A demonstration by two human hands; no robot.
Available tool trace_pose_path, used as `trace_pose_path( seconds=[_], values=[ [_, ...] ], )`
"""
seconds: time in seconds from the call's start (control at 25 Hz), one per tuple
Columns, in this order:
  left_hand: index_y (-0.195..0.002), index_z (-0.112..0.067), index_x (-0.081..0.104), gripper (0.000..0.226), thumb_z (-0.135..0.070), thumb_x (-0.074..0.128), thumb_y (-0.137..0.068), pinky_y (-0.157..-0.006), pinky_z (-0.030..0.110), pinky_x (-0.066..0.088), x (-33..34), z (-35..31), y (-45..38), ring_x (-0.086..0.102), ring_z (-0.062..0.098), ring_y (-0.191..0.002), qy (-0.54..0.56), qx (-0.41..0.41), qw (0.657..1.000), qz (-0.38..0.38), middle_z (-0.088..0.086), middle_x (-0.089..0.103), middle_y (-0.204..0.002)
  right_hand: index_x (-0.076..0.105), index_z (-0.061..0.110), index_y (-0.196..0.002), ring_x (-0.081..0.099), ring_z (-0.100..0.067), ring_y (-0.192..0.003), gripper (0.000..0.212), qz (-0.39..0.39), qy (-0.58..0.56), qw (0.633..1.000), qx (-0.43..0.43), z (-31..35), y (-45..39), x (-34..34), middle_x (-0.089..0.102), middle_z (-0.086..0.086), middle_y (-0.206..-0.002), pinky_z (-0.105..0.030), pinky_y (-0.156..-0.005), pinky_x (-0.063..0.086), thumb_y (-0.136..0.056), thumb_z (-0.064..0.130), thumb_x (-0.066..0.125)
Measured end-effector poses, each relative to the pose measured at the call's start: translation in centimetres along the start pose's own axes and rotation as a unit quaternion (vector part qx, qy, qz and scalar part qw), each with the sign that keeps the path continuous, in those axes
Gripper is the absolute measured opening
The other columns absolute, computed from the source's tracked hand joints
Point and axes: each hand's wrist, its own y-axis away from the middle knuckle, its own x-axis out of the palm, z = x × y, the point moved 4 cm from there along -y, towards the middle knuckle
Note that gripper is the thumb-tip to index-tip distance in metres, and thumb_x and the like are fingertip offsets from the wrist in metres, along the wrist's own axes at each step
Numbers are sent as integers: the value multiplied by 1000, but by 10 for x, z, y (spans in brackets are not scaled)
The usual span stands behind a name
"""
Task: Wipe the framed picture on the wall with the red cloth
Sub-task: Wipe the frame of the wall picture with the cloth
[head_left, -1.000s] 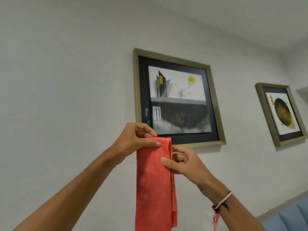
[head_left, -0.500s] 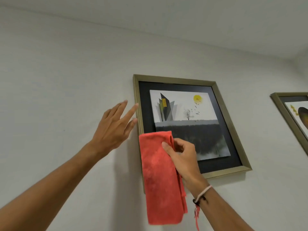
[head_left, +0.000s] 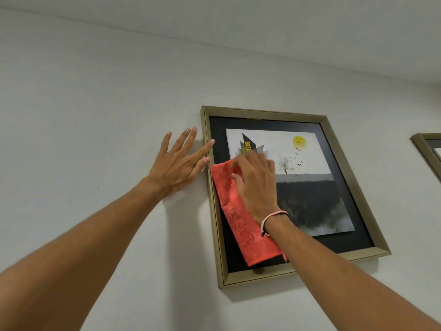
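The framed picture (head_left: pixel 334 130) hangs on the white wall, with a gold frame, a black mat and a print of a building, a yellow sun and a tree. My right hand (head_left: pixel 255 182) presses the red cloth (head_left: pixel 238 223) flat against the left part of the glass. The cloth hangs down along the left side toward the bottom edge of the frame. My left hand (head_left: pixel 179 168) lies with fingers spread on the wall, and its fingertips touch the frame's left edge.
A second gold-framed picture (head_left: pixel 424 144) hangs to the right, cut off by the view's edge. The ceiling line (head_left: pixel 214 46) runs above the frames. Bare white wall (head_left: pixel 83 115) stretches to the left.
My left hand let go of the cloth and went flat onto the wall beside the frame. My right hand carried the cloth up onto the glass and now presses it there.
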Motion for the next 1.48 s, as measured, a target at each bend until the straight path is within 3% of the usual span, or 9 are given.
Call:
trace_pose_path(
  seconds=[0.08,0.16,0.24,0.32,0.4,0.64,0.88,1.08,1.48],
  values=[
    [-162,-43,-3,70,-61,-10,-94,-128,59,5,5,2,-3,2,27,-162,7,-9,1000,-11,12,2,-175,73,12,-100,65,-26,-100,12,27,-26,996,-83,7,12,5,73,-7,-102,-49,-90,55,-92,14,64],
    [-161,-43,-5,65,-59,-2,-98,-127,59,4,10,3,-5,2,27,-162,10,-11,1000,-21,12,2,-175,69,9,-122,62,-29,-124,36,74,-27,993,-84,1,30,12,71,-10,-128,-52,-106,50,-101,31,50],
    [-161,-43,-5,65,-59,0,-99,-127,60,4,13,4,-5,3,28,-162,9,-10,999,-31,12,3,-175,38,10,-155,27,-28,-155,77,163,21,983,-78,-3,53,22,36,-11,-164,-50,-127,25,-101,64,30],
    [-161,-43,-5,66,-61,0,-98,-127,61,4,17,4,-5,3,28,-162,13,-12,999,-39,11,2,-175,6,10,-163,-6,-24,-160,105,205,61,973,-88,-1,65,30,1,-10,-172,-47,-130,3,-89,85,12],
    [-161,-43,-7,69,-65,-3,-96,-127,63,3,19,5,-6,1,28,-162,22,-10,999,-46,11,-1,-175,-6,9,-162,-18,-24,-158,117,217,66,971,-80,7,60,34,-11,-11,-172,-52,-129,-1,-81,92,7],
    [-161,-43,-6,81,-70,-22,-87,-122,72,3,19,10,-8,-4,28,-161,38,4,997,-63,12,-8,-174,-16,8,-160,-25,-25,-156,120,247,46,967,-44,19,36,42,-21,-12,-170,-53,-128,-4,-79,91,15],
    [-161,-46,-5,68,-67,2,-97,-121,73,-3,26,9,-10,-6,27,-161,44,-8,997,-68,10,-9,-174,-22,14,-159,-28,-21,-155,122,241,8,970,-27,26,69,35,-24,-8,-169,-52,-128,-7,-76,95,17],
    [-162,-44,-5,69,-67,4,-97,-122,73,-2,25,9,-10,-5,27,-161,43,-12,997,-67,10,-8,-174,-14,13,-161,-23,-20,-157,120,226,16,974,-23,31,121,20,-16,-8,-171,-53,-127,-8,-77,95,13],
    [-162,-42,-7,71,-67,5,-97,-122,73,-2,26,9,-10,-5,27,-161,33,-9,997,-69,10,-8,-174,-17,12,-160,-24,-21,-156,122,226,17,974,-14,26,55,43,-20,-9,-170,-55,-128,-5,-75,95,12]
  ],
)
